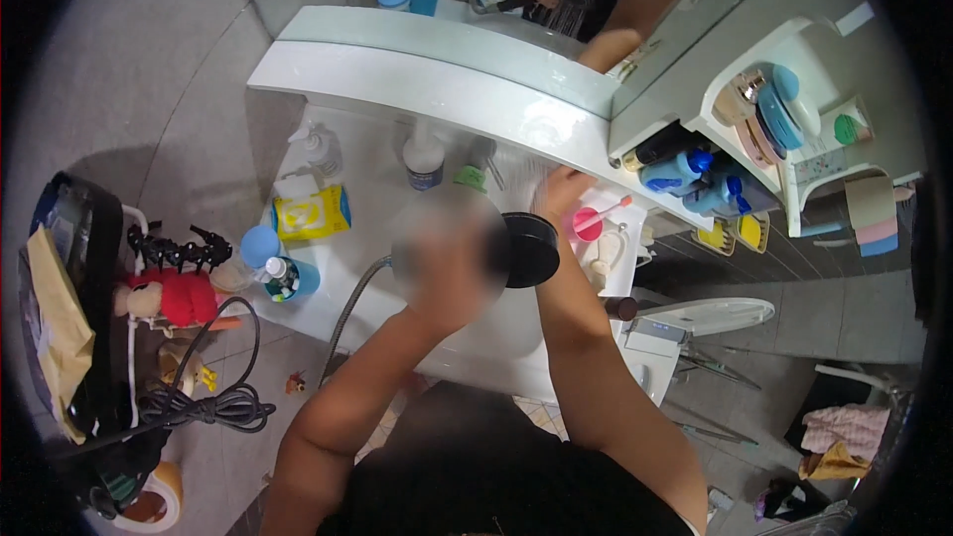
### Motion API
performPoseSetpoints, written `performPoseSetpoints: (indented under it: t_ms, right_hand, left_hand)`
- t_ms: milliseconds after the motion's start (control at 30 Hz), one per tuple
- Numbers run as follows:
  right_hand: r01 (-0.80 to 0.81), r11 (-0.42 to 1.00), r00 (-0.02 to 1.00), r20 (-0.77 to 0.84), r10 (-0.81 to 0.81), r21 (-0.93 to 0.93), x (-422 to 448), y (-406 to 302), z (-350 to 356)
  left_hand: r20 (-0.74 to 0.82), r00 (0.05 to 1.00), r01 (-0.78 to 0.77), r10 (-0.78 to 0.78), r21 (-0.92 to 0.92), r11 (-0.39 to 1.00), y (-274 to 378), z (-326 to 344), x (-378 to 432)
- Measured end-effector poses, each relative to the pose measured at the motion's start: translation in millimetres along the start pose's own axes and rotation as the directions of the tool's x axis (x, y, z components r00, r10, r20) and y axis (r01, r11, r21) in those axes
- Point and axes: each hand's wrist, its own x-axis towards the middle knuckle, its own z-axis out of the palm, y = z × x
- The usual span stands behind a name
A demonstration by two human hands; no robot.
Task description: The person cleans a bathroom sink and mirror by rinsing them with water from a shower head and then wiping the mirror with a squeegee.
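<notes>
My left hand (450,275), partly blurred, grips a black shower head (530,249) above the white washbasin (514,342). In the mirror, water sprays from the shower head, and a hand holds its handle. The metal shower hose (350,305) curves down from it. My right hand (562,190) reaches to the back right of the basin, beside the spray; its fingers are partly hidden under the white shelf edge, so its grip is unclear. Near it stands a pink cup (587,224) with a toothbrush. A blue-labelled jar (424,164) and a green item (470,178) are behind the basin.
On the left are a pump bottle (320,149), a yellow wipes pack (313,214) and a blue cup (307,281). A mirror shelf (447,85) overhangs the back. Blue bottles (674,173) fill a right-hand shelf. A coiled black cable (212,411) hangs at lower left.
</notes>
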Motion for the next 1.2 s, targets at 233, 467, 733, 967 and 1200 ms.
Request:
performPoseSetpoints:
  t_ms: [233, 467, 733, 967, 1200]
  right_hand:
    - [0.637, 0.747, 0.649, 0.655, -0.387, -0.190, -0.1, -17.9, 30.3]
    - [0.731, 0.681, 0.497, 0.719, -0.487, -0.044, 39.2, -60.9, 32.8]
    - [0.823, 0.520, 0.423, 0.859, -0.290, -0.230, 39.3, 24.0, 5.4]
    - [0.883, 0.365, 0.377, 0.909, -0.178, -0.295, -19.0, 48.2, -1.3]
    - [0.538, 0.814, 0.652, 0.720, -0.237, -0.220, -63.3, 56.0, -3.8]
  left_hand:
    - [-0.181, 0.983, -0.011, 0.007, -0.018, 1.000, -20.1, -17.6, 1.5]
    - [-0.231, 0.973, -0.049, 0.030, -0.077, 0.996, -27.3, -11.9, -3.3]
    - [-0.157, 0.985, 0.054, -0.071, -0.111, 0.992, -30.7, -12.7, -13.1]
    - [-0.081, 0.979, 0.156, -0.187, -0.293, 0.943, -32.1, -19.5, -18.2]
    - [-0.012, 0.968, 0.227, -0.251, -0.381, 0.896, -50.9, -18.9, -23.6]
